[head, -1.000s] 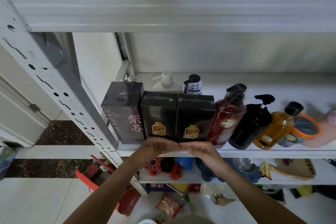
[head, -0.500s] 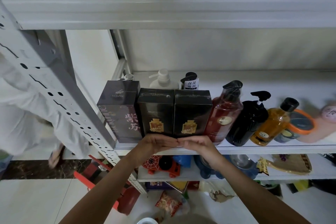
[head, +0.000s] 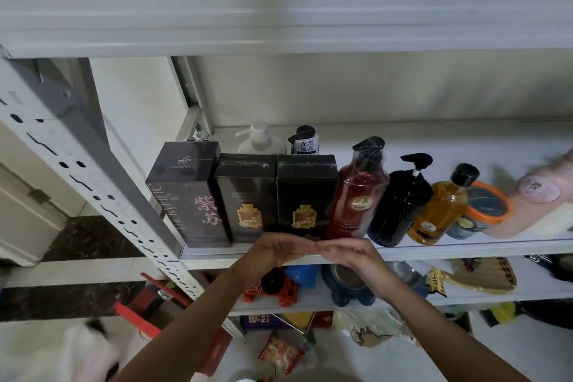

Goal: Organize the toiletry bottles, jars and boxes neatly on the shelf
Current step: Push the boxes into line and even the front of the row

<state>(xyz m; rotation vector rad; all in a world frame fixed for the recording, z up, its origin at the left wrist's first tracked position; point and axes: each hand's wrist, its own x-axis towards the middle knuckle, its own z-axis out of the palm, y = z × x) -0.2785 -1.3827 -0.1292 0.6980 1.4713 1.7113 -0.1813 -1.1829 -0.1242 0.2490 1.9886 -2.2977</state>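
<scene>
Black with gold pictures, the left box point(head: 245, 195) and the right box point(head: 305, 192) stand tall, touching, at the front edge of the shelf point(head: 434, 250), between the purple box point(head: 186, 195) and the red bottle point(head: 356, 192). The left hand point(head: 274, 250) and the right hand point(head: 352, 253) are low in front of them, fingertips meeting, each grip wide with flat fingers, holding nothing. The boxes lie straight back from both hands, so I think the next push goes straight in.

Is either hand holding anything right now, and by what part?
Nothing gripped: left hand and right hand, fingers straight, rest against the lower front of the black boxes.
</scene>
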